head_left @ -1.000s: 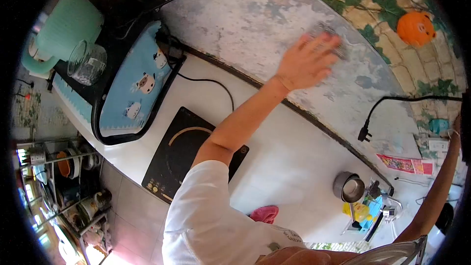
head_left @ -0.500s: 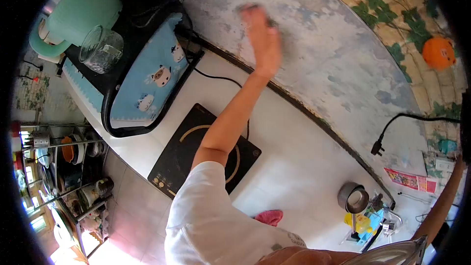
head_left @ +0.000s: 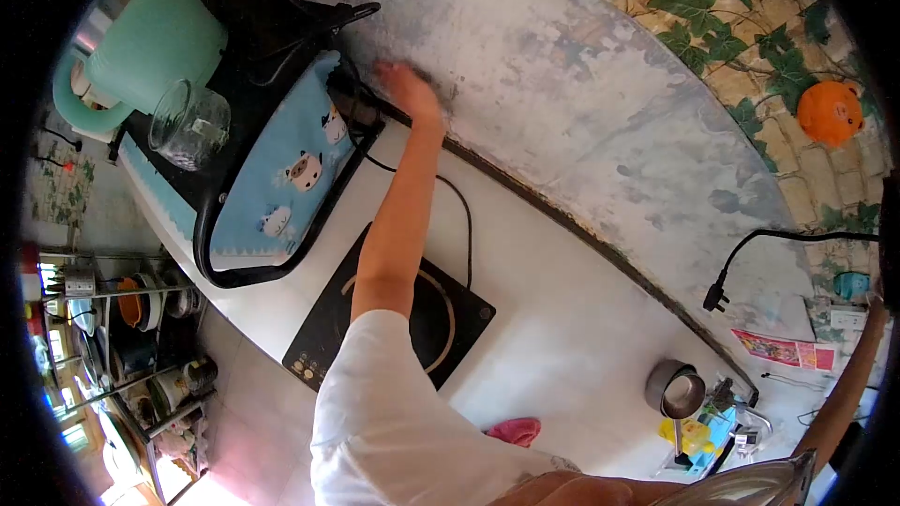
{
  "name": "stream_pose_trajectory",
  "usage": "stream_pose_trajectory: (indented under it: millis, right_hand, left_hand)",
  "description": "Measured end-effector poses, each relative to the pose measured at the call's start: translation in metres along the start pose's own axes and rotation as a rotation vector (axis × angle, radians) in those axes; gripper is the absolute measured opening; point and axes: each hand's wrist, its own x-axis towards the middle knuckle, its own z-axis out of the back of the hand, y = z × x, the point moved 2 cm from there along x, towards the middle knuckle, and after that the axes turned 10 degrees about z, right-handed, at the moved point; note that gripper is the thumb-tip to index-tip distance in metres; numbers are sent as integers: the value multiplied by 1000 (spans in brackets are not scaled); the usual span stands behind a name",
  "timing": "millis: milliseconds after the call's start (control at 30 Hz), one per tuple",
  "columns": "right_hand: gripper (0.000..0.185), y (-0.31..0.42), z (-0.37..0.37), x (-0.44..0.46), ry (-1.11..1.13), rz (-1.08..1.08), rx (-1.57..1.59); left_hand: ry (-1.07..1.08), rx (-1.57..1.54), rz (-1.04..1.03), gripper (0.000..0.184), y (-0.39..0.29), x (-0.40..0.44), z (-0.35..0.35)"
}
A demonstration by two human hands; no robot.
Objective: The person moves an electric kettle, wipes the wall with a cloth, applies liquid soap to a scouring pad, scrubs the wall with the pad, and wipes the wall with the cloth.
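Note:
My left hand (head_left: 411, 94), blurred, reaches up to the mottled grey-white surface (head_left: 562, 66), near the corner beside a black-framed item with a blue cow-print cover (head_left: 272, 173). Its fingers are smeared, and a dark blur shows by them; I cannot make out what it holds. Under my left forearm lies a black induction cooktop (head_left: 427, 319) on the white counter (head_left: 553, 290). My right hand (head_left: 878, 305) is at the far right edge, near a white socket (head_left: 848, 319); its fingers are hidden.
A green pitcher (head_left: 155, 42) and a clear glass (head_left: 190, 126) stand upper left. A plugged cord end (head_left: 716, 296) dangles right. A pot (head_left: 677, 389), yellow item (head_left: 692, 436) and red cloth (head_left: 516, 430) are lower right. Racks (head_left: 131, 356) stand left. An orange ornament (head_left: 829, 112) is upper right.
My left hand has swept left along the grey-white surface, from its middle to the corner by the blue cover. The view has shifted a little. My right arm stays at the right edge.

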Motion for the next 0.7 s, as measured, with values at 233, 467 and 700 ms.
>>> stream_pose_trajectory:
  millis: [233, 467, 700]
  right_hand:
    - [81, -5, -2, -6, -31, -24, 7]
    - [82, -5, -4, -6, -57, 48, -28]
    - [84, 4, -3, 2, -35, 21, -17]
  left_hand:
    - [-38, 84, -462, 74, -98, 72, -19]
    - [-25, -410, 354, 63, -81, 71, 12]
    - [-74, -301, 389, 61, 37, 21, 5]
